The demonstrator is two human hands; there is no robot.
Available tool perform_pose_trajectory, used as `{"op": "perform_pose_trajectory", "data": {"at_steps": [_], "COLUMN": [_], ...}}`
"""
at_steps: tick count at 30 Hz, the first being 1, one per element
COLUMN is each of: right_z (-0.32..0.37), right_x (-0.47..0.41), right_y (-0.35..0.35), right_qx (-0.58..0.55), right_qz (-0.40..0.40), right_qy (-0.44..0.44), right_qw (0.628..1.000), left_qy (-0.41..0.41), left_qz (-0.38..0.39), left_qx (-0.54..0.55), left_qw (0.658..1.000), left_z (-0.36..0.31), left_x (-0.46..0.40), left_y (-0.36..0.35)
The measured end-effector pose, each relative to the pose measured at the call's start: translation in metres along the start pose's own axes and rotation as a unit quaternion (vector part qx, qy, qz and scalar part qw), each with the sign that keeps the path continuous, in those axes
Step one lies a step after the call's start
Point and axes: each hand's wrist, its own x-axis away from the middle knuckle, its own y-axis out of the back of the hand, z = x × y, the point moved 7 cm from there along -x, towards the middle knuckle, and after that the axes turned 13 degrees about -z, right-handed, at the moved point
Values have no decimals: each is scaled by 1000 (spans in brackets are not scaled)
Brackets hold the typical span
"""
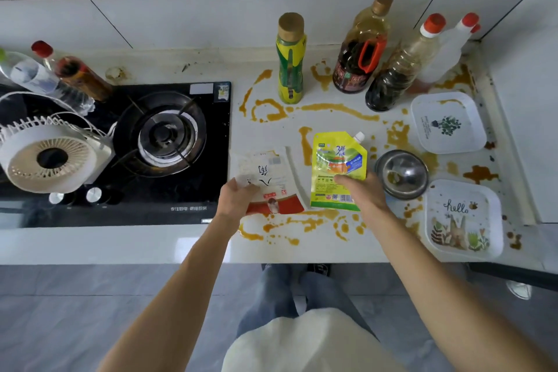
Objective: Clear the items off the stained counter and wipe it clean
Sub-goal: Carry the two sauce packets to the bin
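Beside the stove (169, 136), on the stained bench (317, 238): white packet (268, 178), left hand (235, 199) fingers pinching it; yellow pouch (338, 169), right hand (362, 190) fingers pinching its lower edge. Step judged: clearing; next, lift both away from the stove, wiping not begun

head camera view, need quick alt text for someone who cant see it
A person's left hand grips a white and red packet and the right hand a yellow spouted pouch, over a white counter streaked with orange-brown sauce. Bottles, a steel bowl and two square plates surround them; a gas hob sits left.
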Motion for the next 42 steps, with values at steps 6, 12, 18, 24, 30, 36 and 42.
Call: {"op": "perform_pose_trajectory", "data": {"at_steps": [6, 12, 18, 24, 30, 36, 42], "right_z": [-48, -91, -113, -109, -90, -77, -76], "right_x": [49, 89, 109, 111, 121, 168, 250], "right_y": [38, 56, 63, 55, -3, -85, -170], "right_qx": [35, 75, 131, 196, 309, 382, 436], "right_qz": [33, 32, 46, 96, 218, 341, 430], "right_qy": [-20, -27, -4, 36, 116, 212, 308], "right_qw": [999, 996, 990, 975, 918, 832, 728], "left_qy": [30, 42, 37, 46, 112, 193, 264], "left_qz": [19, 50, 34, -43, -176, -324, -417], "left_qx": [39, 54, 62, 79, 150, 255, 336], "left_qw": [999, 996, 997, 995, 966, 890, 802], "left_z": [42, 78, 98, 135, 221, 337, 430], "left_x": [36, 53, 58, 77, 129, 207, 291], "left_y": [38, 72, 105, 149, 194, 229, 230]}}
